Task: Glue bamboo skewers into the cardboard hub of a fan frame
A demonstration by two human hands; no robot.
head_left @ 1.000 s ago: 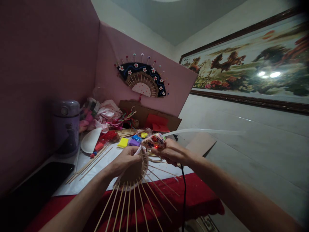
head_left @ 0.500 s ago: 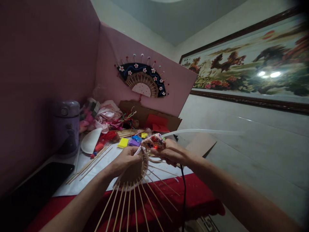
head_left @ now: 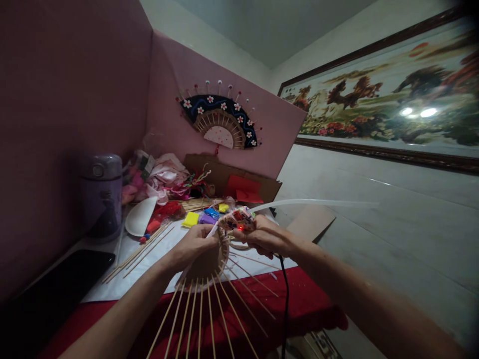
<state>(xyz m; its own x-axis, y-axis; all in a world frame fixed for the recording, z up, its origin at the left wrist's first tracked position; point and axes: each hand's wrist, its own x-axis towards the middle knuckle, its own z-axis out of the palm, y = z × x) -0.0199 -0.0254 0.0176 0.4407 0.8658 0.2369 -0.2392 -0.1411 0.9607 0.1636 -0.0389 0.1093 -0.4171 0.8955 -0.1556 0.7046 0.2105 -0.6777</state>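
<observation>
My left hand (head_left: 198, 245) pinches the upper edge of a fan frame (head_left: 205, 264), a half-round piece of cardboard with thin wooden sticks spreading out toward me. My right hand (head_left: 265, 235) is closed around a glue gun (head_left: 236, 219) with a patterned body and a small red light. A long translucent glue stick (head_left: 299, 203) sticks out of its back, and a black cord (head_left: 286, 299) hangs below. The gun's nozzle end is close to the cardboard's edge by my left fingers; whether they touch cannot be made out.
Loose wooden sticks (head_left: 140, 253), a white half-disc (head_left: 140, 217) and a yellow clay packet (head_left: 190, 219) lie on the white sheet. A purple bottle (head_left: 101, 197) and a black phone (head_left: 80, 269) are at left. Behind, a finished fan (head_left: 220, 117) hangs on a pink board (head_left: 269, 129).
Both hands stay almost in place, still holding the fan frame and the glue gun. The view has shifted very slightly.
</observation>
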